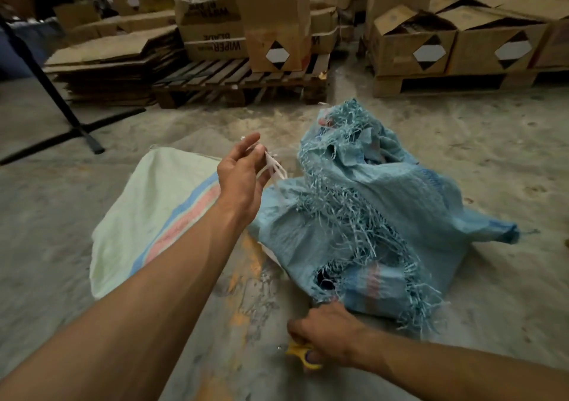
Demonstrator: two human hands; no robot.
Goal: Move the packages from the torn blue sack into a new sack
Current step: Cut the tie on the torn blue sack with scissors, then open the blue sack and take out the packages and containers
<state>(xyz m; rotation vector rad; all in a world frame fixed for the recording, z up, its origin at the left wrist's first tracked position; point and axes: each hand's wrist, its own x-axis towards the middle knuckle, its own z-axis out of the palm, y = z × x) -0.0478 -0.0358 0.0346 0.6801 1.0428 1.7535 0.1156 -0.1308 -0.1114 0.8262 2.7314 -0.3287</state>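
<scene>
Nearest to the camera, at about 5 o'clock in the head view, the right hand (329,336) is low over the concrete floor (492,160), its back turned up and the forearm coming in from the lower right edge. Its fingers are curled around the yellow handles of scissors (303,358); a fingertip shows through one handle loop, and the blades are hidden under the hand. This hand is just beside the near edge of the torn blue sack (385,216).

From 7 o'clock, the left arm stretches far forward and up to the middle of the picture. The left hand (243,179) is raised with the palm turned partly to the right, the fingers half bent. Thumb and fingers pinch a bundle of white string (272,165), which hangs down toward the blue sack; I cannot tell if the string touches the sack.

The torn blue sack lies on the floor at about 3 o'clock from the centre, bulging, with long frayed strands along its tears and a dark hole on the near side. The packages inside are not clearly visible.

At 9 o'clock, a white sack (147,203) with blue and pink stripes lies flat on the floor, just beside the blue sack.

At 12 o'clock, cardboard boxes (277,31) stand on wooden pallets (234,83).
</scene>
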